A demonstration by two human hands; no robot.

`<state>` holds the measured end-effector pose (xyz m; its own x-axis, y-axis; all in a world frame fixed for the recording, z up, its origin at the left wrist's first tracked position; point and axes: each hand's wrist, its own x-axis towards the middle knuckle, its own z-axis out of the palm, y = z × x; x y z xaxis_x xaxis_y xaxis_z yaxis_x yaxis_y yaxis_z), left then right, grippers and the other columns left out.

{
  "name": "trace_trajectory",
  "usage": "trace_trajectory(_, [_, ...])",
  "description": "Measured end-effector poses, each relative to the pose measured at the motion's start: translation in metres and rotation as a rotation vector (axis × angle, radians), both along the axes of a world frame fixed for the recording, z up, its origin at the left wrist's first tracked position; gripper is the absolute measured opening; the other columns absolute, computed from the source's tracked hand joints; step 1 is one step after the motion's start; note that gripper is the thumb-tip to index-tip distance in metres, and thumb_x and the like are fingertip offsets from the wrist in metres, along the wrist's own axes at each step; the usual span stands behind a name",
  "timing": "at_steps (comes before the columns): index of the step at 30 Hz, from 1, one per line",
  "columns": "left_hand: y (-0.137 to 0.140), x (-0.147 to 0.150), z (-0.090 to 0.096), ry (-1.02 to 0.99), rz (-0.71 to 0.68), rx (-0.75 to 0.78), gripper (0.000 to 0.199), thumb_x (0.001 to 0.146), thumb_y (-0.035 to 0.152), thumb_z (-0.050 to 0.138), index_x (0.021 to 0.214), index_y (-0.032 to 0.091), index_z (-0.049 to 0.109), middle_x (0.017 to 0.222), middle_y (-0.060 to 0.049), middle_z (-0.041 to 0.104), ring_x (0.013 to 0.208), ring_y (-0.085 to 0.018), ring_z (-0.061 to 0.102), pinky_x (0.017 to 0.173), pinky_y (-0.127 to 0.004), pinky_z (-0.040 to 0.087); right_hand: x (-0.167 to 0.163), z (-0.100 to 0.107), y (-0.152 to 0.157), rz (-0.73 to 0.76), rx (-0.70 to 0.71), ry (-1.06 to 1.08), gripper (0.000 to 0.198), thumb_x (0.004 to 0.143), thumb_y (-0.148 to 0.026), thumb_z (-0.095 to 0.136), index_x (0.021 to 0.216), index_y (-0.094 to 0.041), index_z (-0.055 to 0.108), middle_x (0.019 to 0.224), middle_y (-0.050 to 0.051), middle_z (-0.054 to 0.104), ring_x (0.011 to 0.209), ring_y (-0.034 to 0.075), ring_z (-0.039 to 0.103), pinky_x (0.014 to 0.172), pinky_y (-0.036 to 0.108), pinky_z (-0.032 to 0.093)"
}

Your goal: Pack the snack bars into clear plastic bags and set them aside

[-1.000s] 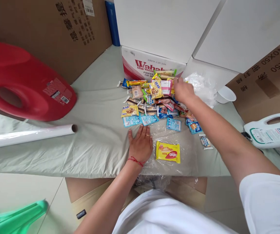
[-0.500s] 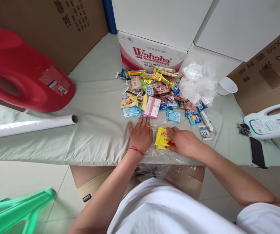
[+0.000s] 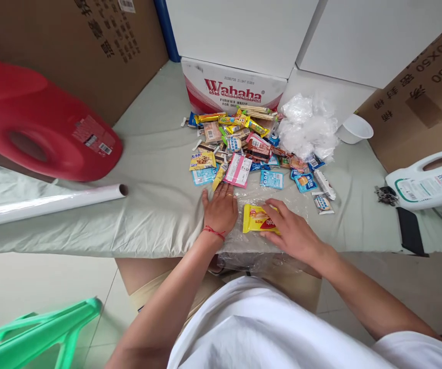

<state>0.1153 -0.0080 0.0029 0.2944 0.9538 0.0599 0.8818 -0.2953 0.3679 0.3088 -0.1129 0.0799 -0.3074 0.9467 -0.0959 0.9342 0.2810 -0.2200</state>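
Note:
A yellow wafer packet with red print lies on a sheet of clear plastic film near the table's front edge. My right hand grips its right end between thumb and fingers, which hide part of the print. Flat on the table just left of it is my left hand, fingers outstretched, holding nothing. Its fingertips reach the near side of a heap of snacks, close to a pink-and-white packet and a small yellow packet. A blue sachet lies beyond the wafer packet.
Behind the heap stand a Wahaha carton and crumpled clear plastic bags. A white bowl, a white detergent bottle and a black phone are rightward. Leftward are a red jug and a white roll.
The yellow wafer packet now lies flatter, with more of its front showing, and my right hand's fingers have spread a little on it. My left hand stays flat in place. The view has shifted slightly.

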Motion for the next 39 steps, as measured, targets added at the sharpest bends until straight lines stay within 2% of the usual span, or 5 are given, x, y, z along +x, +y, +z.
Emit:
trace_trajectory(9, [0.001,0.0,0.001,0.006,-0.012,-0.018,0.057,0.107,0.031,0.025,0.159,0.019,0.045,0.166,-0.013,0.046,0.155,-0.026,0.04,0.13,-0.065,0.014,0.007,-0.098,-0.103,0.073,0.185,-0.021,0.046,0.101,-0.016,0.056,0.14,-0.039,0.065,0.14,0.005,0.068,0.135,0.028,0.056,0.124,0.068,0.034])
trace_trajectory(20, [0.022,-0.019,0.005,-0.008,-0.122,-0.125,0.053,0.106,0.03,0.029,0.151,0.022,0.055,0.163,-0.01,0.051,0.154,-0.026,0.042,0.129,-0.064,0.02,0.021,0.005,-0.002,-0.072,0.04,0.411,0.028,0.104,-0.031,0.052,0.113,-0.025,0.077,0.105,0.01,0.071,0.101,0.023,0.065,0.09,0.036,0.053])
trace_trajectory(29, [-0.024,-0.073,0.015,-0.535,-0.283,0.058,0.06,0.077,0.012,0.043,0.133,0.019,0.063,0.137,-0.01,0.069,0.133,-0.023,0.062,0.115,-0.042,0.051,0.032,-0.018,0.057,-0.303,-0.202,0.357,0.021,0.095,-0.027,0.057,0.091,-0.017,0.074,0.074,0.001,0.068,0.067,0.015,0.054,0.064,0.026,0.033])
trace_trajectory(34, [-0.098,-0.051,0.03,-0.661,-0.226,0.619,0.044,0.086,0.009,0.055,0.126,0.028,0.059,0.107,-0.008,0.072,0.114,-0.027,0.067,0.098,-0.047,0.055,0.034,-0.024,0.057,-0.319,-0.228,0.407,0.022,0.095,-0.03,0.057,0.086,-0.017,0.073,0.067,-0.001,0.062,0.062,0.013,0.048,0.062,0.025,0.03])
trace_trajectory(39, [-0.096,0.0,0.026,-0.303,-0.568,0.416,0.039,0.096,0.015,0.051,0.13,0.024,0.067,0.131,-0.009,0.075,0.128,-0.026,0.066,0.104,-0.046,0.047,0.044,-0.021,0.064,-0.242,-0.273,0.425,0.019,0.094,-0.028,0.059,0.089,-0.016,0.073,0.071,-0.001,0.066,0.066,0.013,0.053,0.062,0.023,0.033])
